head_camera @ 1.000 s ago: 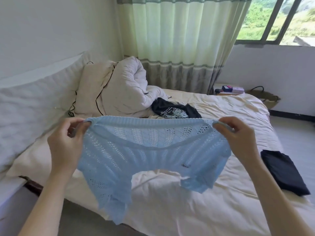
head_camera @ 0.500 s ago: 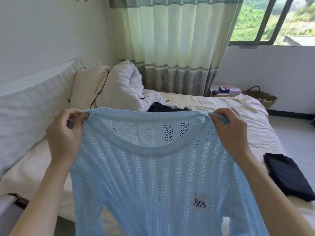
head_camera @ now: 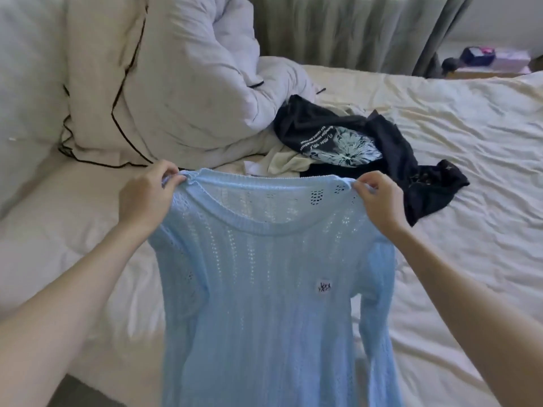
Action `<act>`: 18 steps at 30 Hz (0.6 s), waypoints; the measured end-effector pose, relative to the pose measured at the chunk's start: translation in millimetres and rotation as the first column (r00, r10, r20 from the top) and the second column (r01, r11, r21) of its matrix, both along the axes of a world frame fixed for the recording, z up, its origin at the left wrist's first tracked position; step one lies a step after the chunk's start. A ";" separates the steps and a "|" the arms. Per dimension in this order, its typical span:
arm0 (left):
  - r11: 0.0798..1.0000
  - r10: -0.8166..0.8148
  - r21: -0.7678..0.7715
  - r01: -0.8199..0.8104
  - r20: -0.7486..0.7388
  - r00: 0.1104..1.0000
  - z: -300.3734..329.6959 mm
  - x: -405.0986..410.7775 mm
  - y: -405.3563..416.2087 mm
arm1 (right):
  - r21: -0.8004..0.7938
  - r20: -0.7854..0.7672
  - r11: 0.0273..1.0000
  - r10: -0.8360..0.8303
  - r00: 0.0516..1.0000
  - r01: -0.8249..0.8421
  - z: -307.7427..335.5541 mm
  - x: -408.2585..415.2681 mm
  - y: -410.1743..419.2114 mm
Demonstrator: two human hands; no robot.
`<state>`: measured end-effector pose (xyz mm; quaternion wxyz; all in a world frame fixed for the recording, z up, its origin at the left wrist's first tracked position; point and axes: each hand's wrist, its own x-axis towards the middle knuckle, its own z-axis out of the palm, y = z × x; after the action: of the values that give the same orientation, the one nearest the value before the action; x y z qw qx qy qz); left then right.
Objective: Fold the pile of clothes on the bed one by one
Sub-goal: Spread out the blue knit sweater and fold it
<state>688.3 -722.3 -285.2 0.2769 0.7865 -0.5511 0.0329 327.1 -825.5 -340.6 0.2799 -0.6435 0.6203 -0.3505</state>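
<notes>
The left hand [head_camera: 147, 195] pinches one shoulder of a light blue open-knit sweater [head_camera: 264, 289], fingers curled over the seam at the collar's end; the right hand [head_camera: 379, 201] pinches the other shoulder in the same way. The two hands sit level with each other, set apart by the width of the neckline, so neither is plainly nearer the garment than the other.

The sweater hangs straight down from the hands, between the person and the bed [head_camera: 455, 186]. Its long axis runs vertically, collar at the top toward the hands, hem out of view below the frame. A small label [head_camera: 324, 286] shows on the chest, on the right hand's side. One sleeve hangs loose under the right hand; the other sleeve is hard to make out.

The bed's sheet lies just beyond the sweater, so laying it flat looks like a forward and downward move, collar pointing away from the person.

Past the sweater's collar lies the unfolded pile: a black printed T-shirt [head_camera: 346, 142] over pale garments [head_camera: 285, 163]. Left of that pile, beyond the left hand, sits a bunched white duvet [head_camera: 191, 83].
</notes>
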 end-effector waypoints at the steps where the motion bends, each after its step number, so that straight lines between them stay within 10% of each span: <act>1: 1.000 0.021 0.022 -0.021 -0.010 1.000 -18.3 7.2 -13.2 | 0.019 -0.004 1.000 0.006 1.000 -0.006 -14.7 9.3 -17.1; 10: 0.980 0.154 0.131 -0.150 -0.021 0.988 -125.3 48.9 -103.4 | 0.079 -0.093 0.996 -0.033 0.995 0.040 -112.5 67.3 -129.0; 18: 0.897 -0.050 0.436 0.067 -0.051 0.997 -219.2 30.4 -78.5 | 0.069 -0.325 0.995 0.092 0.941 -0.074 -189.1 84.9 -71.2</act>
<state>718.7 -800.8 -504.5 0.1048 0.8121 -0.5624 -0.1150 412.0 -896.7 -529.8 0.2050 -0.7104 0.6399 -0.2091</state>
